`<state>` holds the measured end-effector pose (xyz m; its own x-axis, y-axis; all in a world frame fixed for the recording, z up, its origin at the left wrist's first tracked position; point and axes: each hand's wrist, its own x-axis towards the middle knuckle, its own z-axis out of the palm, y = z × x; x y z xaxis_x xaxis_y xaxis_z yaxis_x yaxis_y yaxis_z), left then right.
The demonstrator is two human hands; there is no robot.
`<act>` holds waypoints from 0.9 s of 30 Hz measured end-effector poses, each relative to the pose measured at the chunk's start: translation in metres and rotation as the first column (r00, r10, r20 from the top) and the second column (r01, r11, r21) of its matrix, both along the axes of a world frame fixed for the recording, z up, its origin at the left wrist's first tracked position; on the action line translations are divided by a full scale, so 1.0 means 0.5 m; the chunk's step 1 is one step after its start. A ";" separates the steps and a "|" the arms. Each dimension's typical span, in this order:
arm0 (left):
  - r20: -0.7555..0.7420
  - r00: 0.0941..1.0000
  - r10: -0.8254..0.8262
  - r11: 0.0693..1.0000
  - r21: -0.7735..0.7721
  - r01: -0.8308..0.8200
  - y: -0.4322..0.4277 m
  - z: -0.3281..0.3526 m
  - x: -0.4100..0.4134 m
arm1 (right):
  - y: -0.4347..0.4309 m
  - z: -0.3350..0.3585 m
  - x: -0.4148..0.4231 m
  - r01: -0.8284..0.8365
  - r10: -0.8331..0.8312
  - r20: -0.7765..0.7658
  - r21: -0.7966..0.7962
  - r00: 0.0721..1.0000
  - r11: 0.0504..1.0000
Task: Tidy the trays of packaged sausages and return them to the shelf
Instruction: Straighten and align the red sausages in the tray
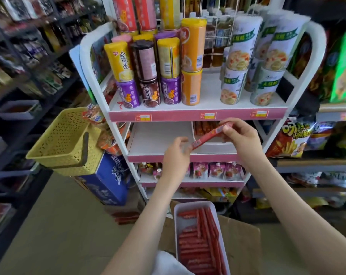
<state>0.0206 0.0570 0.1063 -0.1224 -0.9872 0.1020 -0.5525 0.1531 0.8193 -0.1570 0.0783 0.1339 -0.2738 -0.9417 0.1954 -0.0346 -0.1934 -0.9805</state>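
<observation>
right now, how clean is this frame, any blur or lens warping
Head view: sharpest mid-frame, on the stacked cans and the sausage stick pinched by the right hand; the left aisle shelves smear into blur; the wide lens bows the white shelf frame; lighting is even, no strong glare.

red sausage stick [209, 135], white tray [196, 207], yellow perforated basket [63, 139]

A yellow basket [63, 139] sits above a blue carton [108, 179], below stacked cans [150, 76]
</observation>
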 end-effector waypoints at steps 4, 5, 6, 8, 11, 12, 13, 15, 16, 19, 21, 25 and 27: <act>0.173 0.973 -0.152 0.925 -0.321 0.202 0.016 0.017 -0.024 | 0.004 0.016 0.043 -0.082 0.045 -0.357 -0.087 0.933 0.993; 0.133 0.981 -0.145 0.917 -0.355 0.183 0.020 0.021 -0.026 | 0.006 0.019 0.054 -0.120 0.062 -0.406 -0.119 0.912 0.986; 0.084 0.987 -0.137 0.908 -0.387 0.159 0.022 0.020 -0.027 | 0.008 0.020 0.063 -0.151 0.069 -0.443 -0.152 0.894 0.977; 0.003 0.991 -0.131 0.886 -0.448 0.118 0.022 0.019 -0.021 | 0.009 0.023 0.072 -0.191 0.060 -0.494 -0.219 0.867 0.957; -0.025 0.990 -0.141 0.853 -0.511 0.108 0.015 0.019 -0.013 | 0.009 0.021 0.064 -0.210 0.027 -0.561 -0.265 0.827 0.941; -0.049 0.987 -0.154 0.858 -0.502 0.109 0.013 0.020 -0.012 | 0.009 0.018 0.060 -0.201 0.021 -0.573 -0.252 0.819 0.947; -0.107 0.980 -0.168 0.884 -0.457 0.101 0.014 0.025 -0.013 | 0.009 0.015 0.054 -0.191 0.028 -0.577 -0.223 0.816 0.956; -0.431 0.887 -0.166 0.970 -0.234 0.068 0.020 0.049 -0.019 | 0.012 0.009 0.042 -0.203 0.096 -0.580 -0.122 0.809 0.972; -0.665 0.739 -0.105 0.994 -0.075 0.075 0.022 0.064 -0.023 | 0.015 0.007 0.038 -0.226 0.144 -0.582 -0.070 0.800 0.972; -0.932 0.302 0.201 0.934 0.276 0.229 0.006 0.080 -0.025 | 0.026 0.012 0.037 -0.246 0.171 -0.536 -0.070 0.827 0.967; -0.933 0.279 0.228 0.872 0.323 0.368 0.002 0.086 -0.020 | 0.035 0.023 0.040 -0.202 0.111 -0.457 -0.155 0.882 0.967; -0.783 0.617 0.078 0.864 0.362 0.351 0.012 0.093 -0.025 | 0.043 0.035 0.041 -0.138 -0.030 -0.520 -0.281 0.854 0.950; -0.438 0.897 -0.058 0.967 0.199 0.159 0.017 0.092 -0.026 | 0.037 0.030 0.035 -0.123 -0.133 -0.593 -0.370 0.794 0.921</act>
<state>0.0077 0.0653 0.1525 -0.2251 -0.9729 -0.0532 -0.1333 -0.0233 0.9908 -0.1393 0.0965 0.1489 0.0146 -0.7591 0.6508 -0.5876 -0.5331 -0.6087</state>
